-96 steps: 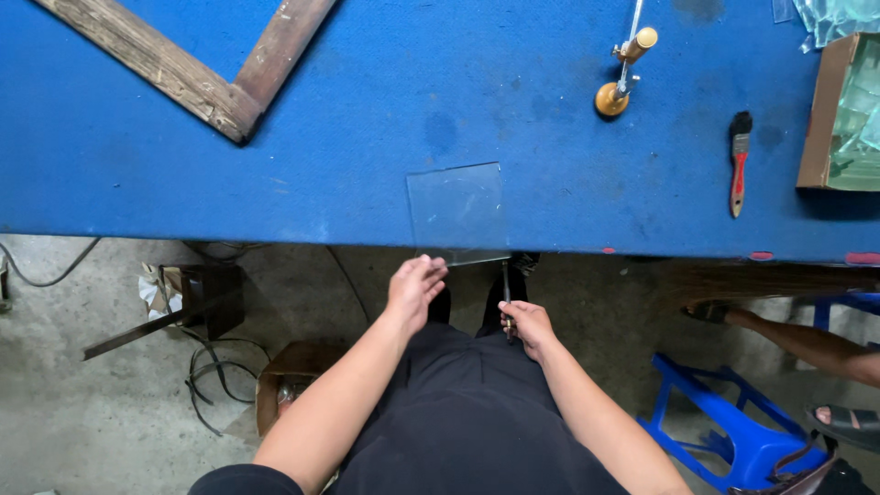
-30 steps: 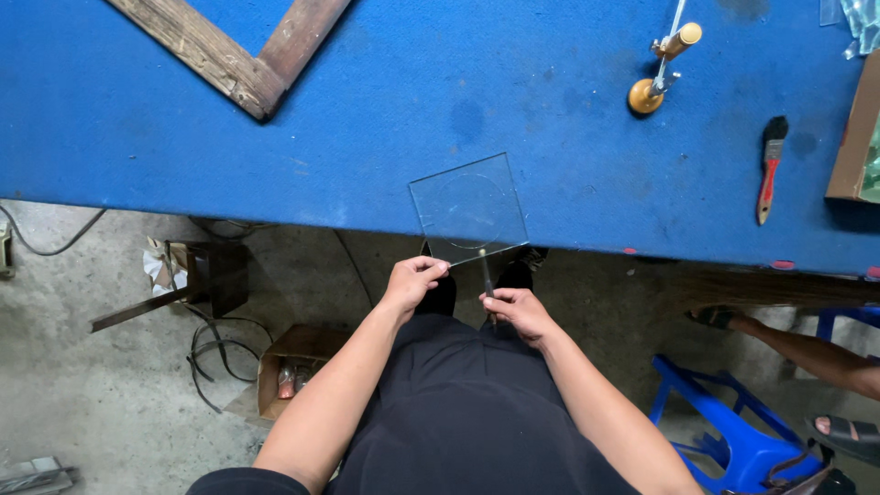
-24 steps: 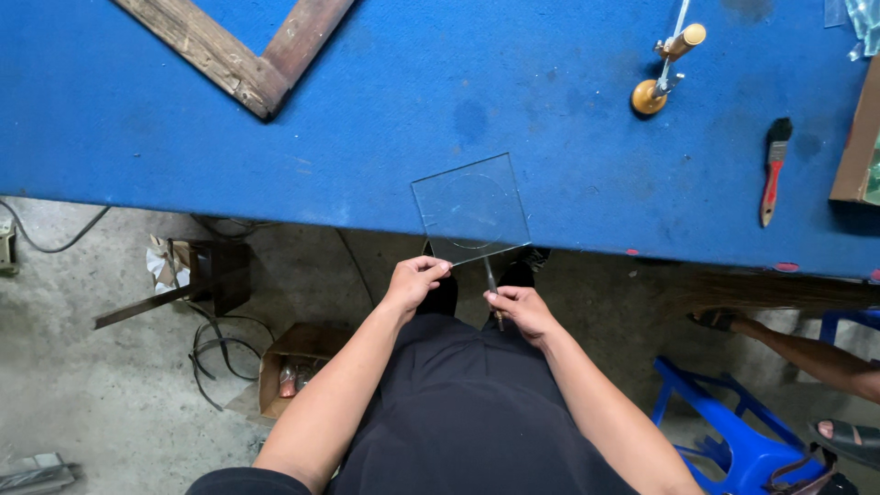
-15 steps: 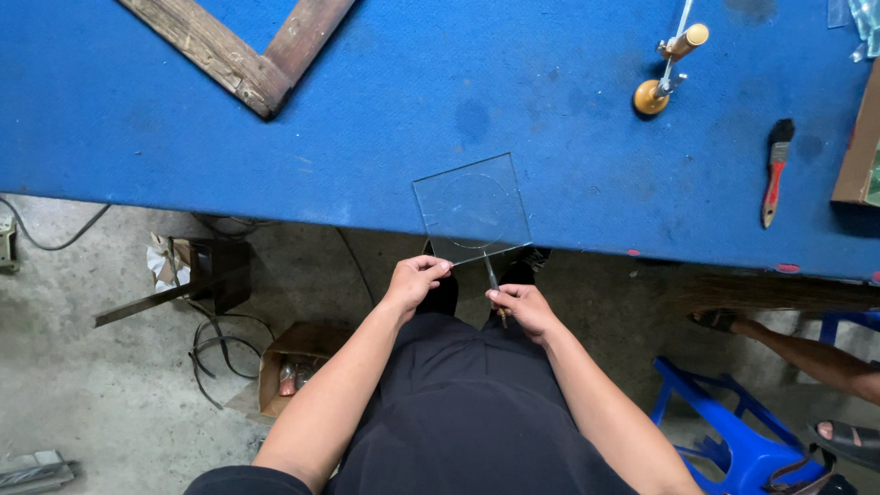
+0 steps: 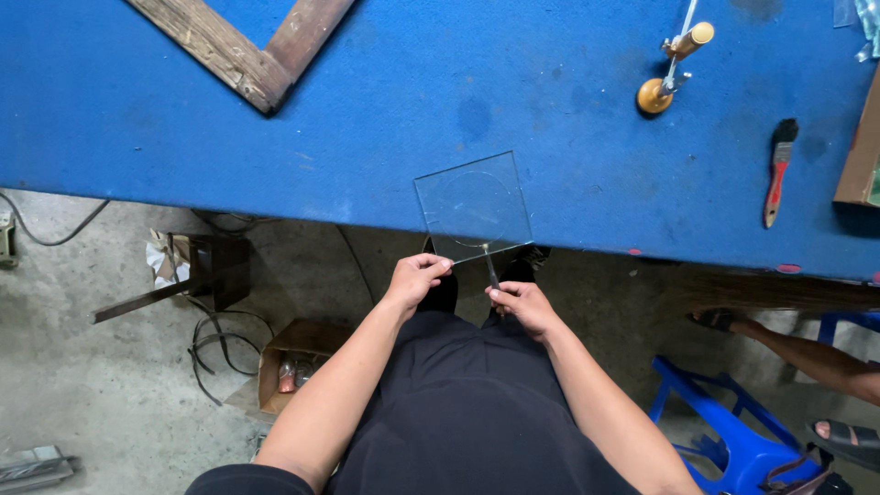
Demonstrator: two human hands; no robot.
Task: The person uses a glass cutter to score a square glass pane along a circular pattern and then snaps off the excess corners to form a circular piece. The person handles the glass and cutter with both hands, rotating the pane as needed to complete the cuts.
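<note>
Blue felt table (image 5: 275,137) ahead of you, concrete floor below. Your left hand (image 5: 417,278) pinches near edge of glass pane (image 5: 474,203); pane overhangs table edge. Your right hand (image 5: 521,301), just beside, grips thin tool (image 5: 491,271), tip touching pane. Far right: compass cutter (image 5: 669,69), brush (image 5: 777,170).

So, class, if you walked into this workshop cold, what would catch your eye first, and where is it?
The bright blue table fills the top of the view. At its near edge a clear square glass pane juts out, gripped at its near edge by the left hand, while the right hand holds a thin tool up to it. A weathered wooden frame lies at the far left, and a red-handled brush to the right.
</note>
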